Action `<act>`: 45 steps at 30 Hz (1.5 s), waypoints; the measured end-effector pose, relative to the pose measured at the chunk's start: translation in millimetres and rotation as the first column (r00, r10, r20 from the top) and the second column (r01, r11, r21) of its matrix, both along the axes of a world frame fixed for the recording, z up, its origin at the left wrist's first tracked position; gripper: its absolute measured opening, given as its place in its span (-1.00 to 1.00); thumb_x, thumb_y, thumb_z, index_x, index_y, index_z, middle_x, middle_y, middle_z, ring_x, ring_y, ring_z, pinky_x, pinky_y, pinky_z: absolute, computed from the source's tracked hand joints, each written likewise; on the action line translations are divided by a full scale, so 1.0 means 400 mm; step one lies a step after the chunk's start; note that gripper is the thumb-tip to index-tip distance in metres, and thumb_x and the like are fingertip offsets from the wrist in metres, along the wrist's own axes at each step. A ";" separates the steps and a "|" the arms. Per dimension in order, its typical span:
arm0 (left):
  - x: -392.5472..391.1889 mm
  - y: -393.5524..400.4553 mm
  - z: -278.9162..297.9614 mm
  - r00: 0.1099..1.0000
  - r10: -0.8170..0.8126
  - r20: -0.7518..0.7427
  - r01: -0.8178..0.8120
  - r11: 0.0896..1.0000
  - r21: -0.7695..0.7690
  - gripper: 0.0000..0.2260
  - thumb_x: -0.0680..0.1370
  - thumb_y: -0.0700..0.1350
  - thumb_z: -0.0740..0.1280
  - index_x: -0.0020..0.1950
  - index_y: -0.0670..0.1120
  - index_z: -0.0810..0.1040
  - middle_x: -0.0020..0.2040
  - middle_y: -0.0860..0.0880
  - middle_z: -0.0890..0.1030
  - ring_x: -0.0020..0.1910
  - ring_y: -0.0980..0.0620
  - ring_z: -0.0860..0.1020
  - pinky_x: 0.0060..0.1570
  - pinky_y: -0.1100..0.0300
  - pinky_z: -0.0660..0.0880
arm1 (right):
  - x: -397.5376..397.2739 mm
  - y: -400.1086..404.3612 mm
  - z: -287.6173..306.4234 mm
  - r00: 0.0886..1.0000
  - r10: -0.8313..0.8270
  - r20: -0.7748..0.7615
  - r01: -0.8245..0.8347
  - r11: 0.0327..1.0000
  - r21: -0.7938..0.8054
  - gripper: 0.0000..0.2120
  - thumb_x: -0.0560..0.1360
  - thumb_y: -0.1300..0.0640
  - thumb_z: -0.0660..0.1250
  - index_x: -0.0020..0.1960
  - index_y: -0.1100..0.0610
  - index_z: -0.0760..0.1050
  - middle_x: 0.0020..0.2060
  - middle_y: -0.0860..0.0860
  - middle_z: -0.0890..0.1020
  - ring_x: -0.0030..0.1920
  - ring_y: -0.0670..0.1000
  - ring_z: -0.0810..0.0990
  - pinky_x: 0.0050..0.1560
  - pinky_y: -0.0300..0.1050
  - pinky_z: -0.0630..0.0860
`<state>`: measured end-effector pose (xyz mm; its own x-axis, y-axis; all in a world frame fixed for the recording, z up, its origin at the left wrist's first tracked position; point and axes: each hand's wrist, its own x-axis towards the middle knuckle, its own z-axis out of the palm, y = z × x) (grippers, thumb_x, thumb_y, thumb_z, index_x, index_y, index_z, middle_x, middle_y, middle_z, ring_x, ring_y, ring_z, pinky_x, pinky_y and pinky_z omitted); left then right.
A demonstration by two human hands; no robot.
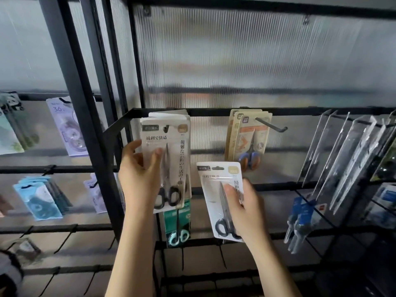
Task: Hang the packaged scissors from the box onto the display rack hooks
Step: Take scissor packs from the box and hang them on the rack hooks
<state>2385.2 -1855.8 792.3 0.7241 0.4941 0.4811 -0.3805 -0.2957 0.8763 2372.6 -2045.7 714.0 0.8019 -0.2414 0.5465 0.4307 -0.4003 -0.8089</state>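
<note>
A black metal display rack (92, 133) backed by ribbed translucent plastic panels (235, 61) is filling the view, its horizontal bars carrying black wire hooks. A stack of white carded scissor packs with black handles (171, 146) is hanging from one hook on the upper bar, and the front pack of that stack is being held by the left hand (139, 174), whose thumb is pressing on the card face while the fingers (134, 146) are curling round its left edge. A second white carded pack of black-handled scissors (218, 189) is being gripped by the right hand (246, 206), thumb on the front and fingers behind; it is being kept off any hook, tilted slightly, just below and to the right of the hanging stack. Beige carded packs of blue-and-orange-handled scissors (248, 142) are hanging from a neighbouring long black hook (272, 125). A green pack holding mint-handled scissors (177, 224) is hanging below the stack. Clear narrow blister packs (342, 157) are being displayed at the right, and pale blue carded items (38, 198) at the left.
</note>
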 end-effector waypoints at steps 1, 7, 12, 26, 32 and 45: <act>-0.007 0.001 -0.006 1.000 0.008 -0.004 -0.008 1.000 0.005 -0.61 0.51 -0.03 0.38 0.29 -0.10 0.42 -0.12 -0.06 0.62 -0.23 0.04 0.56 -0.31 0.31 0.46 | -0.001 0.003 0.005 1.000 0.013 0.002 -0.013 1.000 0.003 -0.85 0.56 0.12 0.27 -0.04 0.22 0.47 -0.21 0.01 0.64 -0.17 0.00 0.60 -0.10 0.03 0.54; -0.056 0.006 -0.026 0.997 0.069 -0.029 -0.066 0.994 0.082 -0.58 0.51 -0.10 0.38 0.34 -0.11 0.40 0.05 0.03 0.57 0.02 0.12 0.53 0.00 0.34 0.38 | -0.010 0.020 0.093 0.993 0.090 0.070 -0.093 0.995 0.033 -0.88 0.56 0.17 0.27 0.05 0.19 0.52 -0.14 -0.23 0.60 -0.12 -0.36 0.55 -0.14 -0.50 0.44; -0.110 0.008 -0.026 0.992 0.119 0.029 -0.122 0.973 0.196 -0.64 0.52 -0.14 0.37 0.31 -0.12 0.43 0.02 0.06 0.56 0.01 0.15 0.51 -0.08 0.59 0.29 | -0.026 0.066 0.192 0.967 0.188 0.172 -0.202 0.977 0.071 -0.95 0.57 0.16 0.27 -0.01 0.04 0.50 -0.09 -0.13 0.62 -0.09 -0.27 0.56 -0.09 -0.40 0.47; -0.156 0.032 -0.027 0.986 0.157 0.051 -0.165 0.953 0.253 -0.71 0.55 -0.13 0.32 0.26 -0.08 0.47 0.00 0.09 0.58 -0.04 0.17 0.52 -0.11 0.54 0.32 | -0.024 0.191 0.215 0.951 0.299 0.082 -0.301 0.953 0.019 -0.80 0.56 0.05 0.28 0.05 0.18 0.51 -0.10 0.04 0.64 -0.08 0.06 0.58 -0.03 -0.02 0.51; -0.159 0.029 -0.035 0.988 0.150 0.036 -0.154 0.959 0.238 -0.72 0.55 -0.15 0.32 0.25 -0.10 0.47 -0.04 0.11 0.56 -0.07 0.16 0.52 -0.03 0.28 0.38 | -0.020 0.205 0.224 0.949 0.315 0.018 -0.316 0.947 0.060 -0.80 0.56 0.04 0.28 0.08 0.15 0.53 -0.06 -0.02 0.65 -0.05 -0.03 0.58 -0.08 -0.25 0.51; -0.139 0.002 -0.070 0.988 0.131 0.082 -0.148 0.958 0.245 -0.79 0.54 -0.17 0.32 0.17 -0.15 0.50 -0.11 0.08 0.57 -0.11 0.10 0.55 -0.10 0.43 0.41 | 0.035 0.202 0.211 0.972 0.230 -0.039 -0.230 0.973 0.006 -0.82 0.56 0.00 0.27 -0.07 0.13 0.46 -0.23 -0.05 0.59 -0.31 -0.14 0.52 -0.34 -0.39 0.39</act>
